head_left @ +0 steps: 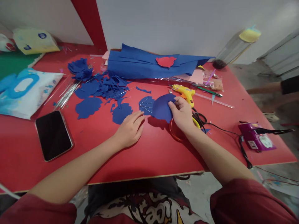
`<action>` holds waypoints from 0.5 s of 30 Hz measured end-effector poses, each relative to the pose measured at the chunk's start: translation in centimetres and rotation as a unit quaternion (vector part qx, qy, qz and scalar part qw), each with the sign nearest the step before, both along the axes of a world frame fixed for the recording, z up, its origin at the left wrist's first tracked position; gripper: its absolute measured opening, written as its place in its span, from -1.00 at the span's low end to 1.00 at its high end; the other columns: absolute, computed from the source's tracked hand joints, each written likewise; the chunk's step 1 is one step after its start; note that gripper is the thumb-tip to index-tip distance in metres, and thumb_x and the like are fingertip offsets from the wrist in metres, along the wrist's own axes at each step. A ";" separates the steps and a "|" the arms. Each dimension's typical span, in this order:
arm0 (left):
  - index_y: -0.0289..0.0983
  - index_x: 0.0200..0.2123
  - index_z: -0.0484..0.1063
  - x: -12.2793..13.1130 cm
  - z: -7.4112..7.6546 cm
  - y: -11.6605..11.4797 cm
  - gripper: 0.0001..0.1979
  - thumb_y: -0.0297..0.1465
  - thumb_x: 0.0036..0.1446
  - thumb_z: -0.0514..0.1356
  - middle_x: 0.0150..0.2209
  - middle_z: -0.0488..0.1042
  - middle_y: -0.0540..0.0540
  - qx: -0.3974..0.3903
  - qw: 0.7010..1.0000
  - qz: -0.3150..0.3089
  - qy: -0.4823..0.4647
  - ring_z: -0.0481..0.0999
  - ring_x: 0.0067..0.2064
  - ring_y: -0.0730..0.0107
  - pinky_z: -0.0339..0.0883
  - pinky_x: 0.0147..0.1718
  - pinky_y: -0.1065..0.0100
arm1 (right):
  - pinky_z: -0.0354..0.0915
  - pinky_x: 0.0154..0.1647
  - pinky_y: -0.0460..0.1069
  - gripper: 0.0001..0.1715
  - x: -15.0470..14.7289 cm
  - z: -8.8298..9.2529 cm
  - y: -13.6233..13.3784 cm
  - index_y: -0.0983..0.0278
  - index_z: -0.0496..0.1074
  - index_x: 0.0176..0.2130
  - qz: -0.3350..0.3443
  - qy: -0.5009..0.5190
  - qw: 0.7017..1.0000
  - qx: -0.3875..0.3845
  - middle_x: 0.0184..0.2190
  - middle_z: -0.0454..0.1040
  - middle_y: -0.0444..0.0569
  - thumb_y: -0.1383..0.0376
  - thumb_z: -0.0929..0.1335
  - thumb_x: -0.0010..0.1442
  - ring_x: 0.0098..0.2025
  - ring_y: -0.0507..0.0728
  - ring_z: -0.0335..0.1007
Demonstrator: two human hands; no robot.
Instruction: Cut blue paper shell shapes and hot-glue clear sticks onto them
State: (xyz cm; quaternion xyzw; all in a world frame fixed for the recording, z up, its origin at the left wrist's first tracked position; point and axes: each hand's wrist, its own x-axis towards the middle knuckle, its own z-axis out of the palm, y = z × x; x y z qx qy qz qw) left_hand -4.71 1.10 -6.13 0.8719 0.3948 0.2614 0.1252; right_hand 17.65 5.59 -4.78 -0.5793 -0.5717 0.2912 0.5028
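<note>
My right hand (183, 115) pinches a blue petal (161, 108) by its right edge, just above the red table (154, 149). My left hand (129, 129) lies open, palm down, empty. The petal is plain and nearly round, with no clear long axis; its curved edge faces left. Blue scraps (105, 87), a glue gun (184, 92) and a phone (53, 135) lie around, with a pale wall behind.

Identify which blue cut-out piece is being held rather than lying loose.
The round blue piece pinched by the right hand; the other cut-outs lie flat on the red table.
</note>
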 end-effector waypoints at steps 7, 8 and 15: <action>-0.44 0.15 0.16 0.1 -0.5 0.3 -0.52 -0.32 0.22 -0.04 0.18 0.21 -0.41 0.008 0.994 -0.003 0.107 0.17 0.22 0.00 0.12 0.14 -0.03 | 0.22 -0.40 -0.02 -0.89 0.9 -0.7 1.5 0.22 0.30 -0.33 -0.014 -0.011 1.000 0.008 -0.50 0.34 -0.15 0.23 0.29 0.08 -0.49 0.02 0.22; -0.45 0.14 0.18 0.2 -0.5 0.2 -0.52 -0.31 0.22 -0.04 0.17 0.22 -0.42 0.016 0.993 -0.005 0.114 0.18 0.22 -0.01 0.12 0.13 -0.03 | 0.24 -0.37 -0.01 -0.88 0.9 -0.7 1.6 0.22 0.31 -0.32 -0.013 -0.014 1.000 0.005 -0.48 0.36 -0.13 0.23 0.29 0.09 -0.47 0.03 0.25; -0.48 0.03 0.31 0.5 0.0 -0.5 -0.60 -0.35 0.24 -0.05 0.03 0.38 -0.41 0.120 0.982 -0.049 0.137 0.35 0.04 -0.01 0.26 -0.04 0.01 | 0.25 -0.36 -0.02 -0.90 0.6 -0.4 1.1 0.23 0.33 -0.33 0.009 -0.062 0.998 -0.005 -0.46 0.42 -0.11 0.25 0.29 0.09 -0.45 0.04 0.30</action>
